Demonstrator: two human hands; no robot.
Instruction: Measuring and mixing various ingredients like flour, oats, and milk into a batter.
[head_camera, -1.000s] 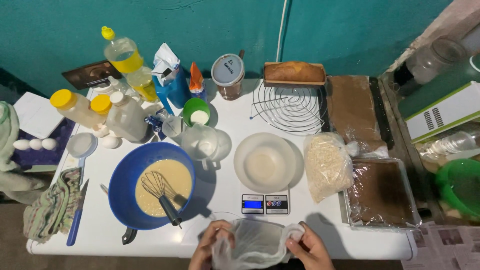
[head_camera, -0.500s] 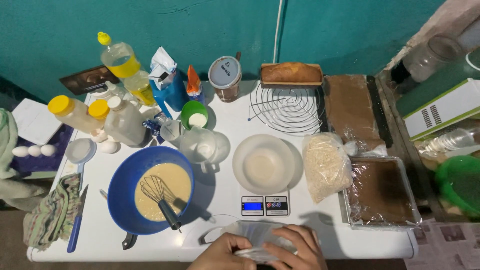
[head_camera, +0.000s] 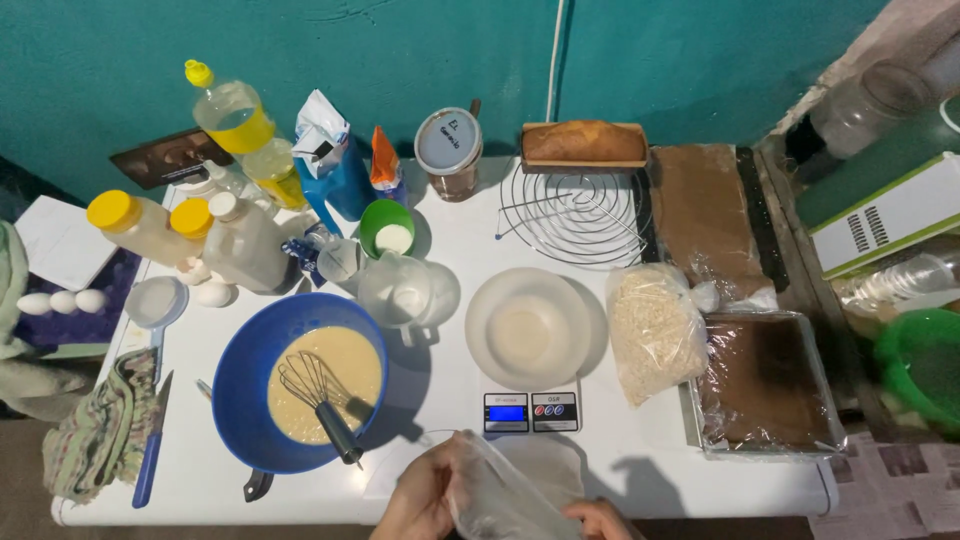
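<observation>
Both hands grip a thin, clear plastic bag at the near table edge.

The left hand (head_camera: 418, 500) pinches the crinkled, see-through plastic bag (head_camera: 500, 495) from its left side, while the right hand (head_camera: 597, 520), only partly in view, closes on its lower right corner. The bag's long axis slants from upper left to lower right, above the white table (head_camera: 620, 470). Just beyond sits a small flat digital scale (head_camera: 531, 411) carrying a round, translucent bowl (head_camera: 527, 329). To the left, a glossy blue bowl (head_camera: 245, 390) holds smooth pale batter with a wire whisk (head_camera: 318, 397) leaning in it. Farther back lie a spiral wire rack (head_camera: 580, 213) and a golden, oblong loaf (head_camera: 584, 143).
</observation>
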